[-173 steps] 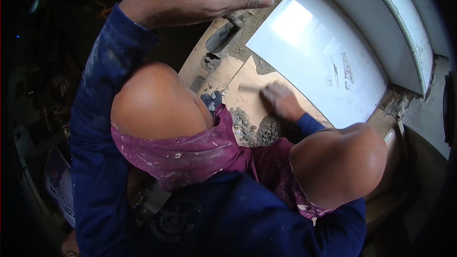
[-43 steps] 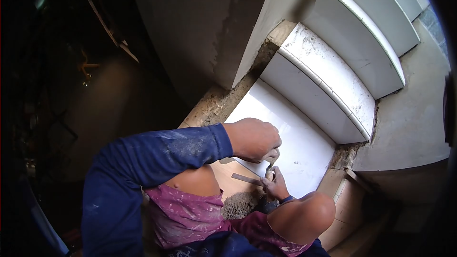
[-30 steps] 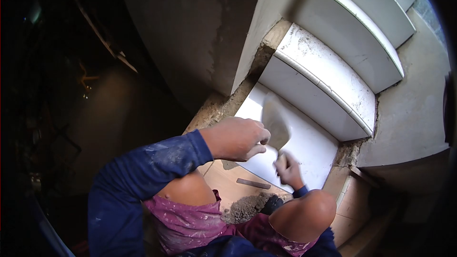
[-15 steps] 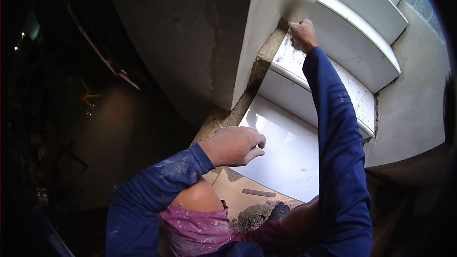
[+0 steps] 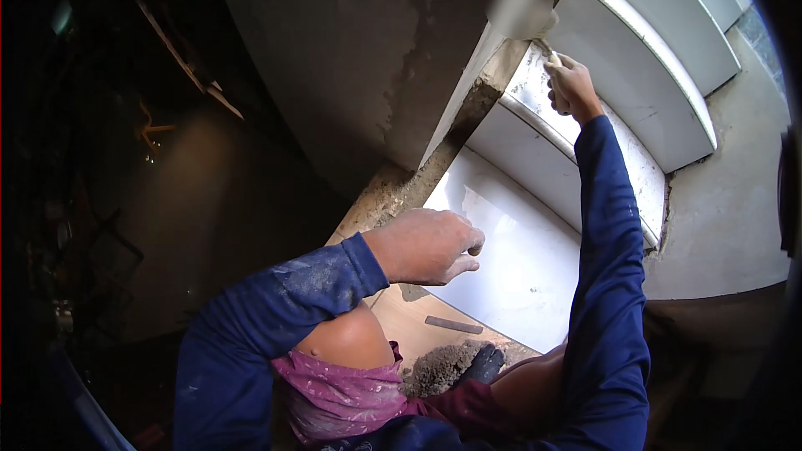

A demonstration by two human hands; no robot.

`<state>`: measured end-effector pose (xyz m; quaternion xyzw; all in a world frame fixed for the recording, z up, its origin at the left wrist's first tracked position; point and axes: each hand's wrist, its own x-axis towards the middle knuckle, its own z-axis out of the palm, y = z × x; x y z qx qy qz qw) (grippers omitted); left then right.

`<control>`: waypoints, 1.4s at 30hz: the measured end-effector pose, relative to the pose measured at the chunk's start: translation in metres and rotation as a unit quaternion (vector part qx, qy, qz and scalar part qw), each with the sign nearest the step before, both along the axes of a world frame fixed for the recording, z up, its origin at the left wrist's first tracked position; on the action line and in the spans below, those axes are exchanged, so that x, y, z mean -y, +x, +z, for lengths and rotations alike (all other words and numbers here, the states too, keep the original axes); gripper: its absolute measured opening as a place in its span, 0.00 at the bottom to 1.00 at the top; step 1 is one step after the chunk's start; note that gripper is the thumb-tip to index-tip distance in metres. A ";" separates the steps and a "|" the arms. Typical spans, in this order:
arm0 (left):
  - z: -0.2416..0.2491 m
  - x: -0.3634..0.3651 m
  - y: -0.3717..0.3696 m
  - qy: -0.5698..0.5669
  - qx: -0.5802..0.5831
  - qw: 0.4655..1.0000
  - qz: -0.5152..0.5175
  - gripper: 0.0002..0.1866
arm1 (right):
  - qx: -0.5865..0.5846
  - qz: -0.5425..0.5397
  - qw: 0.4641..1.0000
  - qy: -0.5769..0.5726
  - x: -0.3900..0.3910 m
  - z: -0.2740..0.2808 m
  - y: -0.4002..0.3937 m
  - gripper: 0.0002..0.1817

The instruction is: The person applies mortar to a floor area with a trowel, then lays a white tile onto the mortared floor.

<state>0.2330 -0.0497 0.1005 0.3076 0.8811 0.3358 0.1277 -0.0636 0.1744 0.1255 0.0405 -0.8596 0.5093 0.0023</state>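
My right hand is closed around the pale handle of a trowel, out over a white stair tread. The trowel's blade end is at the rough edge by the wall and is smeared by a blur. My left hand hangs above the lower white tile, its wrist near my bent knee. Its fingers are loosely curled, thumb and forefinger apart, with nothing seen between them. The undersides of those fingers are hidden.
White steps climb to the upper right beside a grey wall. A dark panel stands left of the rough mortar strip. Near my feet lie a mortar heap and a flat dark strip.
My right hand has shifted right and slightly down, and the trowel's handle now shows. My left hand sits a little further right and higher. The whole view has tilted slightly.
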 end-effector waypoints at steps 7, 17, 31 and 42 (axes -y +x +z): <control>0.010 0.011 0.003 0.003 0.004 1.000 0.008 0.14 | 0.084 0.013 0.988 0.131 -0.076 0.022 0.017 0.14; 0.015 -0.004 0.000 -0.009 0.011 1.000 -0.004 0.15 | 0.203 -0.032 0.978 0.019 -0.108 -0.011 0.021 0.16; 0.016 -0.022 0.002 -0.005 -0.014 0.999 -0.040 0.16 | 0.010 0.000 0.999 -0.033 0.021 -0.026 0.111 0.26; 0.018 -0.020 0.009 0.005 -0.033 0.998 -0.056 0.14 | -0.055 -0.021 0.998 -0.035 0.042 -0.108 0.135 0.26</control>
